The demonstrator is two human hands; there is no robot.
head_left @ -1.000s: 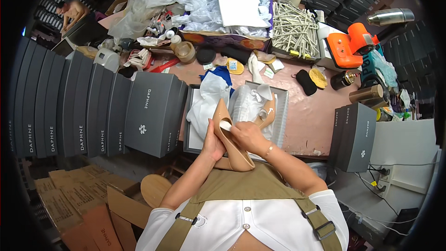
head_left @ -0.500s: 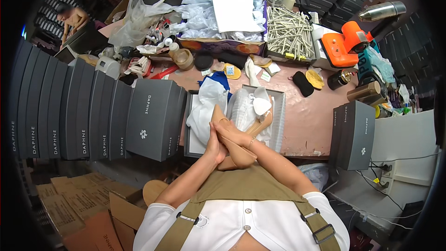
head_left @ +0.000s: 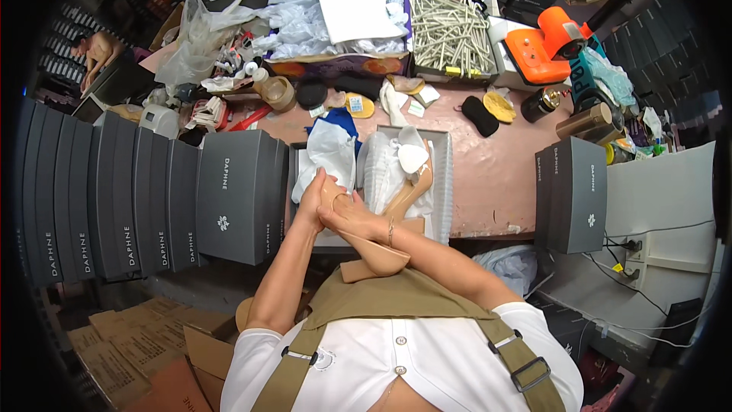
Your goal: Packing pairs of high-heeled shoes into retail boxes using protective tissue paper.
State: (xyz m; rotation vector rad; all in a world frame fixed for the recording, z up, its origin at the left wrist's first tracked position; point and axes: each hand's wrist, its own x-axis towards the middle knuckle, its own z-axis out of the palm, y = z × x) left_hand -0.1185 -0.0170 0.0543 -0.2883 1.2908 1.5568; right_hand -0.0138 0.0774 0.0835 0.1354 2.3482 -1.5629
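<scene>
My left hand and my right hand both grip a beige high-heeled shoe, its toe pointing toward my chest. The hands are pressed together over the shoe's heel end, just at the near edge of an open shoe box. A second beige heeled shoe lies in that box among white tissue paper and clear plastic wrap.
A row of dark grey shoe boxes stands at my left, another grey box at my right. The pink table holds clutter: an orange tape dispenser, a tray of paper sticks, plastic bags, tape rolls. Flattened cardboard lies below left.
The shoe in my hands has turned and come down toward my chest; my hands have shifted closer together over its heel. The view has tilted slightly.
</scene>
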